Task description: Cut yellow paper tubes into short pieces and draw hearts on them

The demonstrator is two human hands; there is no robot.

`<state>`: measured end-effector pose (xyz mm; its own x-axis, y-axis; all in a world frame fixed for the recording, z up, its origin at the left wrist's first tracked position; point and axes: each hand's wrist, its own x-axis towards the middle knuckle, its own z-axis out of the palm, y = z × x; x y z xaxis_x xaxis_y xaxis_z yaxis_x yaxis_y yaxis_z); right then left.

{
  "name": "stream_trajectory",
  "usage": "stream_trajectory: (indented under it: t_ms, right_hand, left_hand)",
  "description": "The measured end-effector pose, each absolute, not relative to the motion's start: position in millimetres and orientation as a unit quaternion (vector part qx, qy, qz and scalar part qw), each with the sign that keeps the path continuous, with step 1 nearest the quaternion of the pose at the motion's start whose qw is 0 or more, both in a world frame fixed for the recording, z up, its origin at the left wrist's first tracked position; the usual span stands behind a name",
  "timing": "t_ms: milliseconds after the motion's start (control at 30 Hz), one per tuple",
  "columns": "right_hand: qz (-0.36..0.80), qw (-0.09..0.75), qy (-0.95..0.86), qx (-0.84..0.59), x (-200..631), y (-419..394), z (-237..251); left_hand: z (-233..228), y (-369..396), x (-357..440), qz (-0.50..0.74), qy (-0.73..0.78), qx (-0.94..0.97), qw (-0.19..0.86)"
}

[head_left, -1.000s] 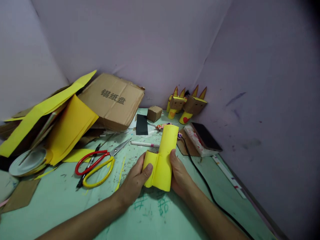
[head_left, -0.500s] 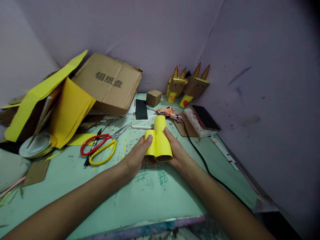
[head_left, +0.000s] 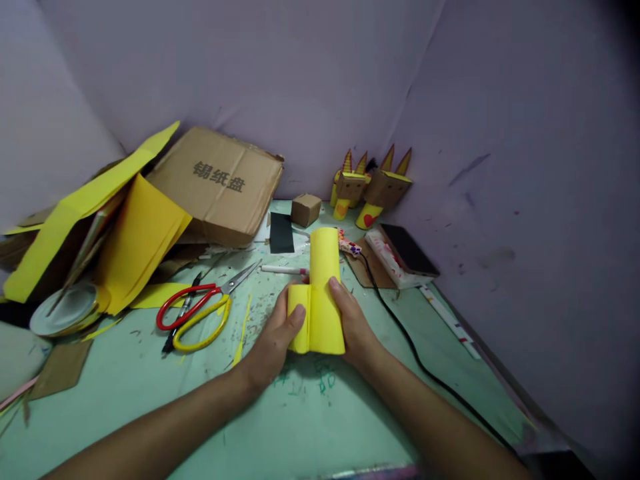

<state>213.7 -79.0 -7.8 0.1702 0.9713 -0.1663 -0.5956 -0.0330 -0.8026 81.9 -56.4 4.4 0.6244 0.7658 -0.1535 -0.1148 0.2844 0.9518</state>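
Two yellow paper tubes stand side by side between my hands over the table's middle, touching along their length. My left hand point(head_left: 281, 328) is closed round the short tube point(head_left: 299, 333), its thumb pressed on the near face. The taller tube point(head_left: 326, 293) is gripped by my right hand point(head_left: 354, 323), thumb along its right side. Their lower ends are level; the tall one rises well above the short one. My other fingers are mostly hidden behind the tubes. Just beyond lies a white marker point(head_left: 284, 270), partly covered by the taller tube.
Red-and-yellow-handled scissors point(head_left: 203, 317) lie left over a black pen. Yellow sheets point(head_left: 143, 247), tape point(head_left: 65, 308) and a cardboard box point(head_left: 215, 187) crowd the back left. Behind are a small box point(head_left: 306, 210) and horned paper figures point(head_left: 385, 190). A black cord point(head_left: 400, 327) and phone point(head_left: 410, 250) are right.
The tubes have tilted more upright, so their open lower ends no longer show. Both hands have come slightly nearer to me, and the camera view has shifted.
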Motion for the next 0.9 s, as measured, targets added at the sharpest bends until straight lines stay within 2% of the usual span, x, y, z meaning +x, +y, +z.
stream_trajectory:
  t_ms: [267,900]
  right_hand:
    - [0.523,0.698,-0.342,-0.350,208,-91,-6]
    - [0.540,0.702,-0.371,-0.280,207,-97,-10]
  left_hand:
    - [-11,-61,70,0.332,0.263,0.557,0.714]
    - [-16,-64,68,0.360,0.228,0.605,0.673]
